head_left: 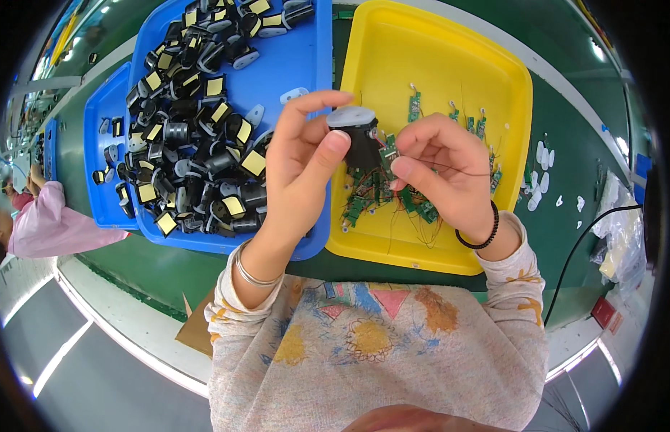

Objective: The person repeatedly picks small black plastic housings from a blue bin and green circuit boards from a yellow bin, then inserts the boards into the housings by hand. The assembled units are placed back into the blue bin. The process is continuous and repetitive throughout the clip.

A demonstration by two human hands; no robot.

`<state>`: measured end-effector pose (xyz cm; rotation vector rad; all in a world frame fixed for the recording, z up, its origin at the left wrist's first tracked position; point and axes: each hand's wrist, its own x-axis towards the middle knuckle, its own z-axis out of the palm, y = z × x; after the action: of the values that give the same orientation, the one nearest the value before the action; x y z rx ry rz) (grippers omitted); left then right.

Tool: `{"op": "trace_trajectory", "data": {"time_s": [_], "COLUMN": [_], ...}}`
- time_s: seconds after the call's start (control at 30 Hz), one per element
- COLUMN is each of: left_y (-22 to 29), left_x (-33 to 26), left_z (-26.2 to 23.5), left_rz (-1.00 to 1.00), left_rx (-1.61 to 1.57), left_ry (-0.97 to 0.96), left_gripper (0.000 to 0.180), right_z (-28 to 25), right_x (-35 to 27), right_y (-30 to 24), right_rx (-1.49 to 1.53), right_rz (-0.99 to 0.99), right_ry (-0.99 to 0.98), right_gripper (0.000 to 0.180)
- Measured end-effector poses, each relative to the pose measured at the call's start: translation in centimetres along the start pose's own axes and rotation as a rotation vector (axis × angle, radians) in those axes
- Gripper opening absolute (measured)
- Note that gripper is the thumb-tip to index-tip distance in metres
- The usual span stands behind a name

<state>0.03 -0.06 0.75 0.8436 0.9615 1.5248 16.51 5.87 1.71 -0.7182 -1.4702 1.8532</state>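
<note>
Between the thumb and fingers of my left hand (300,155) is a black plastic housing (362,147) with a grey oval cap on top. My right hand (446,169) pinches a small green circuit board (388,153) with thin wires, close against the housing's right side. Whether the board touches the housing, I cannot tell. Both hands are over the near left part of a yellow tray (421,248). Below them lies a heap of green circuit boards (360,198) with loose wires, partly hidden by my hands.
A blue tray (277,61) on the left holds many similar black housings (198,137), some with pale yellow pads. Beyond it is a smaller blue tray (97,198). White oval pieces (544,158) and a clear plastic bag (616,216) lie at right. Another person in pink (58,223) sits far left.
</note>
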Motion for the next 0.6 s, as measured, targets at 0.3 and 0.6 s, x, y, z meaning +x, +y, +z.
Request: {"op": "trace_trajectory", "data": {"time_s": [0.3,0.6], "left_y": [-0.7,-1.5], "left_x": [-0.2,-0.3], "left_z": [0.4,0.4], "left_rz": [-0.074,0.004], "left_rx": [0.194,0.256], "left_ry": [-0.063,-0.044], "left_gripper": [0.044,0.042], "right_z": [-0.5,-0.4], "right_x": [0.3,0.4], "right_y": [0.1,0.1], "right_rx": [0.242,0.201], "right_rz": [0.082,0.097], "right_ry": [-0.013,-0.009], "right_gripper": [0.013,0.014]}}
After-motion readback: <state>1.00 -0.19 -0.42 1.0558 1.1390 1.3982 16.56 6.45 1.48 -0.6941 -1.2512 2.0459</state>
